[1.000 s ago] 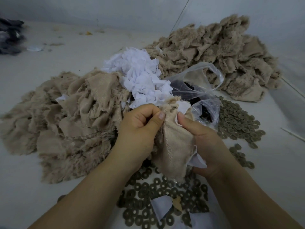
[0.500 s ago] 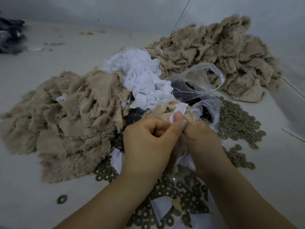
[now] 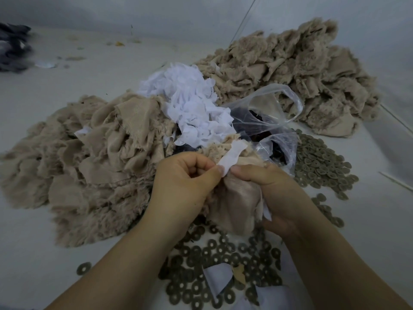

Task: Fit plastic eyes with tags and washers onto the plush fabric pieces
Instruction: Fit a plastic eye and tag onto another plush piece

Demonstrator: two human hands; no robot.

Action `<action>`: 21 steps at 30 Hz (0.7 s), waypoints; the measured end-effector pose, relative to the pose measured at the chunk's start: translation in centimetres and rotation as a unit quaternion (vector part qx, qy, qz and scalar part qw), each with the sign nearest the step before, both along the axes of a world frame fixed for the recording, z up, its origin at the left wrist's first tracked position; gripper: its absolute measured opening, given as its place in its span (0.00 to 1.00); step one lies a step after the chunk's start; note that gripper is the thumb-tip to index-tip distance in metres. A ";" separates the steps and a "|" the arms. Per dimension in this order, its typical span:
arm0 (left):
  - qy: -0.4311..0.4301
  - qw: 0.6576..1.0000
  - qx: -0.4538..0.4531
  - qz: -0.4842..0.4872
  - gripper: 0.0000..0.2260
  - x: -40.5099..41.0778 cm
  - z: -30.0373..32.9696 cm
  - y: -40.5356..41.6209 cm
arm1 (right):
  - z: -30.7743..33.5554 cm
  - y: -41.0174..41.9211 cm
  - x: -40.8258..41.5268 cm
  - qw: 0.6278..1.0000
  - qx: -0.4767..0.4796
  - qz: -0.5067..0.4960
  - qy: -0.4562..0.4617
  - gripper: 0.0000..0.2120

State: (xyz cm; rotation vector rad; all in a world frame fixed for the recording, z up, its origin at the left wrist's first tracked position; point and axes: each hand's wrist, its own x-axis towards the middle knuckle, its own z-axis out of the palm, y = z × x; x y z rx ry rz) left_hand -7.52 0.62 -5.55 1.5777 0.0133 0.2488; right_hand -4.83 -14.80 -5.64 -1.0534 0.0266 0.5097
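Head view: I see both hands up over the table [image 3: 33, 253], working one plush piece [image 3: 234, 206]. Left hand [image 3: 185, 182] is curled, thumb and forefinger pinching the white tag [image 3: 232, 156] at its lower end. Right hand [image 3: 274, 193] grips the plush piece from the right, thumb tip just beside the tag. Washers [image 3: 223, 260] lie scattered under the hands, with a second lot [image 3: 321, 164] to the right. Plush piles sit left [image 3: 89, 157] and far right [image 3: 301, 74], loose tags heap [image 3: 192, 108] between them. Eyes bag [image 3: 268, 126] sits behind the hands.
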 end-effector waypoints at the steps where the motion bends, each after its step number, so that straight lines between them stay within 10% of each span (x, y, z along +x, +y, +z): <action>1: 0.000 1.000 0.010 -0.007 0.09 0.0 0.0 0.1 | -0.1 0.0 0.0 1.000 0.000 -0.002 0.008 0.20; 21: 0.010 1.000 -0.023 0.013 0.04 0.7 -0.1 0.1 | -0.1 -0.3 -0.2 0.993 -0.051 -0.007 -0.102 0.10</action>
